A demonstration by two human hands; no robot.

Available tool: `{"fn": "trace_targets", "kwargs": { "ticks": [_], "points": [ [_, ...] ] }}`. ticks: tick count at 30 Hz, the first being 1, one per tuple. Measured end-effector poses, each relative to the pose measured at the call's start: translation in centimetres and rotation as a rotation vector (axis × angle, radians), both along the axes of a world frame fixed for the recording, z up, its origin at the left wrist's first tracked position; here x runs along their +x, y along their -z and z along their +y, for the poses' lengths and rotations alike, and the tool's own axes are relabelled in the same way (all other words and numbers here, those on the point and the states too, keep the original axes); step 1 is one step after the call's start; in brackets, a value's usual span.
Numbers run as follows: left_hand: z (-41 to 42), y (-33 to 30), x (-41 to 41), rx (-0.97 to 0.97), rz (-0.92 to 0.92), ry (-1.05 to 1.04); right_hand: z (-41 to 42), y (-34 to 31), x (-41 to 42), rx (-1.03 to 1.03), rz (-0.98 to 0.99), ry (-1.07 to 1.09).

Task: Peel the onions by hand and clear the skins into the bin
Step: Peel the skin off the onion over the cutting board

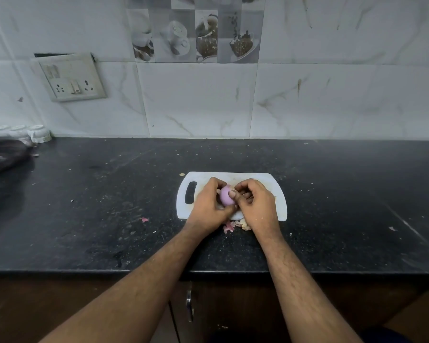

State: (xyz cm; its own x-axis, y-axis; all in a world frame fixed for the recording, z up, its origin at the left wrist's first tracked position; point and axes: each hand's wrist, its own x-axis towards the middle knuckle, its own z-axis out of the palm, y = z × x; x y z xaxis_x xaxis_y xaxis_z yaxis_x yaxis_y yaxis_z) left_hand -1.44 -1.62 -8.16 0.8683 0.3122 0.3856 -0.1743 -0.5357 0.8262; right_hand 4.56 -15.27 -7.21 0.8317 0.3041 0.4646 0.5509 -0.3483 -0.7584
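Note:
A small purple onion (225, 197), mostly bare of skin, is held above a white cutting board (278, 194) on the black counter. My left hand (208, 206) grips it from the left with curled fingers. My right hand (254, 204) is curled against its right side, thumb pressed on the onion's surface, fingertips pinching at its top. A small heap of pink and pale onion skins (234, 225) lies on the counter just in front of the board, between my wrists. No bin is in view.
The black granite counter (109, 206) carries scattered skin flecks, one pink scrap (144, 219) left of the board. A dark plastic bag (3, 154) and white ceramic pieces (39, 133) sit at the far left. A socket plate (71, 79) hangs on the tiled wall.

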Motion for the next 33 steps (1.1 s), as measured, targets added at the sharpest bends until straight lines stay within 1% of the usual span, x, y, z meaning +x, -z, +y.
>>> {"fn": "trace_targets", "kwargs": {
  "ticks": [2,5,7,10,13,17,19,20,22,24,27,30,33],
  "points": [
    [0.0,0.1,0.0,-0.019,-0.016,-0.009,0.0,0.0,-0.2,-0.005,-0.037,-0.002],
    [0.1,0.2,0.1,0.039,-0.028,-0.040,0.0,-0.2,-0.6,-0.028,-0.095,-0.004],
    [0.0,0.1,0.0,0.060,-0.027,-0.045,0.1,-0.2,-0.7,-0.015,-0.057,-0.001],
    [0.0,0.1,-0.1,0.038,-0.020,-0.039,0.2,0.0,-0.4,0.011,0.015,0.010],
    [0.1,0.2,-0.1,0.052,-0.015,-0.039,0.4,0.0,-0.4,0.016,0.013,0.004],
    [0.0,0.2,-0.1,0.061,-0.021,-0.052,0.6,0.2,-0.5,-0.122,-0.080,-0.007],
    [0.0,0.2,-0.1,0.053,-0.015,-0.061,0.7,0.3,-0.5,-0.189,-0.089,-0.040],
    [0.0,0.2,-0.1,0.035,-0.006,-0.060,0.6,0.3,-0.5,-0.186,-0.066,-0.058],
    [0.2,0.3,0.1,-0.024,0.011,-0.040,0.3,0.2,-0.4,-0.092,0.018,-0.074],
    [0.2,0.4,0.2,-0.026,0.016,-0.028,0.0,0.1,-0.3,-0.016,0.054,-0.070],
    [0.3,0.2,0.3,0.072,0.015,-0.030,0.3,0.1,-0.3,-0.045,-0.025,-0.065],
    [0.2,-0.1,0.2,0.108,0.030,-0.020,0.4,0.0,-0.8,-0.140,-0.128,-0.057],
    [0.2,-0.1,0.2,0.128,0.032,-0.065,0.4,-0.2,-1.2,-0.181,-0.182,-0.050]
  ]
}}
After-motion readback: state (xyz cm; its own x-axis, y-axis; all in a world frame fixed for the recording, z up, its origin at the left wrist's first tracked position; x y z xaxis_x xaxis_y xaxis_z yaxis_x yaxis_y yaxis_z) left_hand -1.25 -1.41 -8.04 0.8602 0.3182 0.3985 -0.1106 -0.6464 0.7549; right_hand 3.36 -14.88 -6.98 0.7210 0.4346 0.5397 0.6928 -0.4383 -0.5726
